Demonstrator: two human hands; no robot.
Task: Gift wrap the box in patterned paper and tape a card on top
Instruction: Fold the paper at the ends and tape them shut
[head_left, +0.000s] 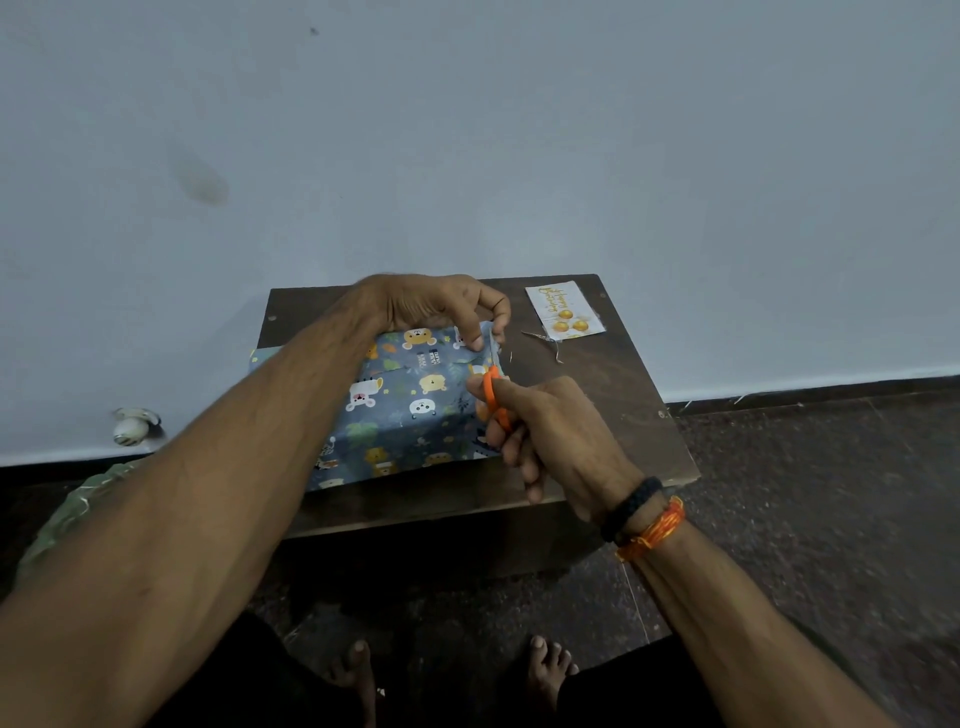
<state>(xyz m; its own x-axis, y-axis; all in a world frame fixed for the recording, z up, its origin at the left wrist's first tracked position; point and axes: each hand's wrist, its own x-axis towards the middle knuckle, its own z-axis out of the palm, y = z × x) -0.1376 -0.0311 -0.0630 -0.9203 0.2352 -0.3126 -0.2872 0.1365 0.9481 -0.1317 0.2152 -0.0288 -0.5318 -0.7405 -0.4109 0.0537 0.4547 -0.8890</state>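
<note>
- Right hand (535, 426) grips the orange scissors (494, 397) with fingers curled through the handles; the blades point at the right end of the box (410, 400) and are mostly hidden, so their exact position on the paper cannot be told.
- Keep this hand low and steady, and cut in short strokes so that the edge stays straight. This is a judgement: the step in hand appears to be trimming surplus paper (491, 340) at the end flap.
- Box lies on the surface (613, 395), already covered in patterned paper on its top and near side.
- Left hand (441, 306) reaches over the box and pinches the paper edge at the far right corner. Hold that edge taut and keep the fingertips away from the line of cut.
- Risk: slack paper may tear or cut ragged, so trim only what the fold does not need.
- Card (565, 310) lies on the surface beyond the box, apart from it, not yet taped on.
</note>
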